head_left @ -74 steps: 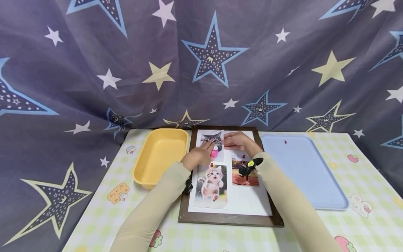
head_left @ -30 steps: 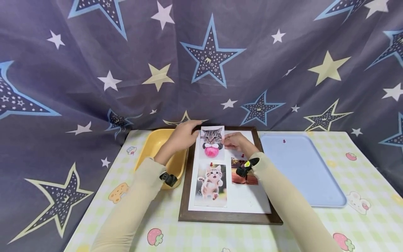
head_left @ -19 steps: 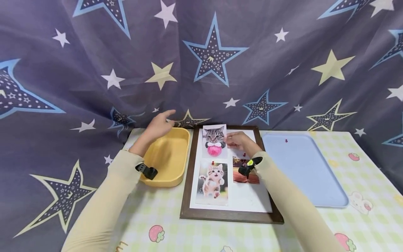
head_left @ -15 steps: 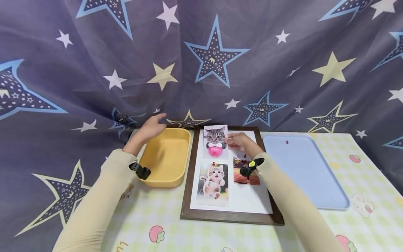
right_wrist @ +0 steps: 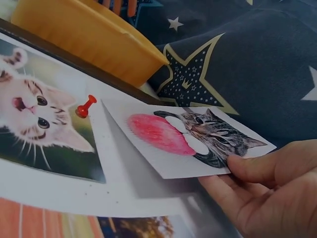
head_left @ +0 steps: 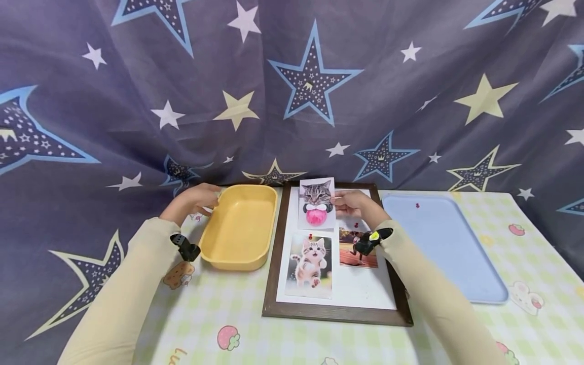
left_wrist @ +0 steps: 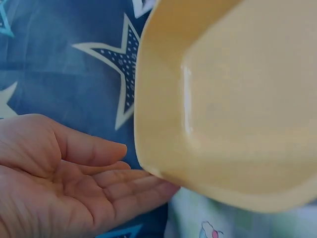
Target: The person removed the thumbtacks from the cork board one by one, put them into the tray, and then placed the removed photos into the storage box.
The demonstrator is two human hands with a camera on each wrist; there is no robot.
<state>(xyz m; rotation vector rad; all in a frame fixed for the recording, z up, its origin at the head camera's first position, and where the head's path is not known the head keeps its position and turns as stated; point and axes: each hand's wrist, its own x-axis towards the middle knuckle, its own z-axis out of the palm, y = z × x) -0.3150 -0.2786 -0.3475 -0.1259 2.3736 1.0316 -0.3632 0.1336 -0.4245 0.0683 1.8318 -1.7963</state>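
Note:
In the head view my right hand (head_left: 358,205) pinches the right edge of a photo of a grey cat with a pink ball (head_left: 316,217). Thumb on top and fingers beneath, the right hand (right_wrist: 272,186) holds this photo (right_wrist: 163,131) tilted up off the white board, its shadow below. No pin shows in it. My left hand (head_left: 197,198) is at the left side of a yellow plastic basin (head_left: 239,228). The left wrist view has that hand (left_wrist: 84,181) palm up, fingers extended, fingertips right at the basin's rim (left_wrist: 153,171).
The brown-framed board (head_left: 337,315) also bears a kitten photo (head_left: 309,268) with a red push pin (right_wrist: 86,106) and a runner photo (head_left: 349,256) with another pin (head_left: 356,225). To the right, a blue tray (head_left: 449,248) holds one red pin (head_left: 417,206). A starry curtain (head_left: 292,142) hangs behind.
My left hand has left the cat photo, passed over the yellow basin and come down at its left rim. My right hand keeps its grip, and the photo has risen and shifted slightly right.

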